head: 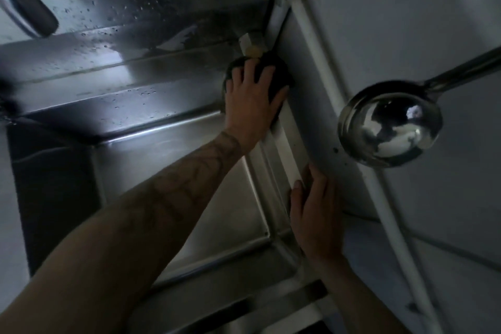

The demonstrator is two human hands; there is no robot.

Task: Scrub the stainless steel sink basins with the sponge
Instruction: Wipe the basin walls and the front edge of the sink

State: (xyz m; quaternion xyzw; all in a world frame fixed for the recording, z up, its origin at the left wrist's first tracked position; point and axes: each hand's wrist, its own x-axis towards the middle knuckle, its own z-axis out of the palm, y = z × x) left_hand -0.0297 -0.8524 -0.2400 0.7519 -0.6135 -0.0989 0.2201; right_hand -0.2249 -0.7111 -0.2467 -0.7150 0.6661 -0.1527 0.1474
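- The right hand [315, 219] lies flat on the near end of the sink's right rim [282, 138]. Its fingers [311, 176] are straight and pressed together, pointing away along the rim, and the thumb lies beside them on the basin side.
- The left forearm crosses the basin [176, 171] from the near left toward the far right corner. The steel floor and walls of the basin below it are dull and streaked.
- The left hand [253, 106] presses down on the sponge [283, 70]. Its fingers [267, 73] are spread wide over the top and the thumb runs along the right edge.
- The sponge sits at the far right corner of the sink, on the rim where it meets the wall [406, 8].
- It is a dark scouring pad with a pale yellowish part showing at its far end. Its long axis seems to run away from the person along the rim, though the hand covers too much of it to be sure.
- A steel ladle [390, 127] hangs against the wall to the right of both hands, with its bowl down and its handle rising to the right.
- A white pipe [314, 43] runs down the wall between the ladle and the sink.
- The backsplash [135, 8] behind the sponge is beaded with water drops.
- A faucet [27, 5] shows, blurred, at the far left.
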